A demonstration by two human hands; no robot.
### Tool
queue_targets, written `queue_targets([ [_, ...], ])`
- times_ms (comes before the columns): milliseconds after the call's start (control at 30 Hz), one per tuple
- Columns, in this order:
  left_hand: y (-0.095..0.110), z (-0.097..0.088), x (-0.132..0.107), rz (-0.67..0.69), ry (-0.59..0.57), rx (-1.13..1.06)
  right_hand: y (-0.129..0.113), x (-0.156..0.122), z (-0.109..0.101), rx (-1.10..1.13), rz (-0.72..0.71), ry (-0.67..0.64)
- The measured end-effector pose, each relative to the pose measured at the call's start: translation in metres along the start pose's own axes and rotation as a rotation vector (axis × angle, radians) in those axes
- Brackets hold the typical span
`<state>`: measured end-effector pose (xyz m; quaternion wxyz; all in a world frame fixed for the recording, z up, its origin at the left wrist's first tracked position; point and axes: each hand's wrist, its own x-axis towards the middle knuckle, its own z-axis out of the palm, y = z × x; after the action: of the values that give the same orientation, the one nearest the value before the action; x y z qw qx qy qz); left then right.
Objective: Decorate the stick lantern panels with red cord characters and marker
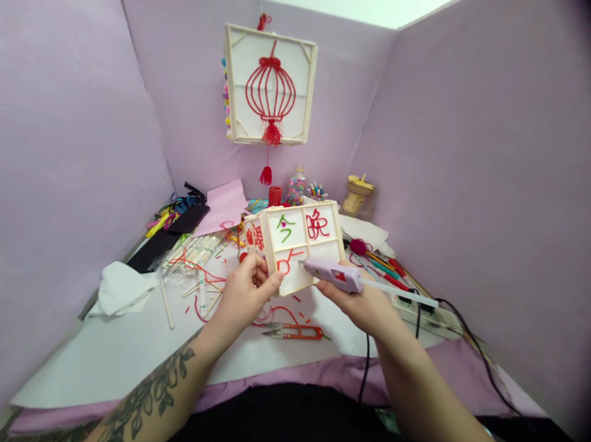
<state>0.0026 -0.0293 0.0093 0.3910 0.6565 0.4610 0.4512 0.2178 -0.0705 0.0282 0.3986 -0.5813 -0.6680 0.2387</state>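
Observation:
My left hand (245,291) is closed on the lower left corner of a small wooden-framed paper lantern box (297,242), held up above the table. Its white panes carry red and green yarn characters. My right hand (358,303) grips a lilac hot glue gun (333,274), its nozzle pointing left at the box's lower pane. The gun's black cord (365,365) hangs down toward my lap.
Red-handled thread snips (296,332) lie on the white sheet (132,351) below the box. Sticks, red yarn scraps and a white cloth (121,289) litter the left side. Pens and a power strip (427,309) lie right. A finished lantern panel (268,86) hangs on the purple back wall.

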Motion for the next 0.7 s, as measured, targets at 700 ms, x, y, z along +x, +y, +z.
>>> queue_targets([
  [700, -0.0021, 0.0001, 0.0003, 0.017, -0.002, 0.019, -0.0007, -0.0031, -0.0015, -0.085, 0.01, 0.045],
])
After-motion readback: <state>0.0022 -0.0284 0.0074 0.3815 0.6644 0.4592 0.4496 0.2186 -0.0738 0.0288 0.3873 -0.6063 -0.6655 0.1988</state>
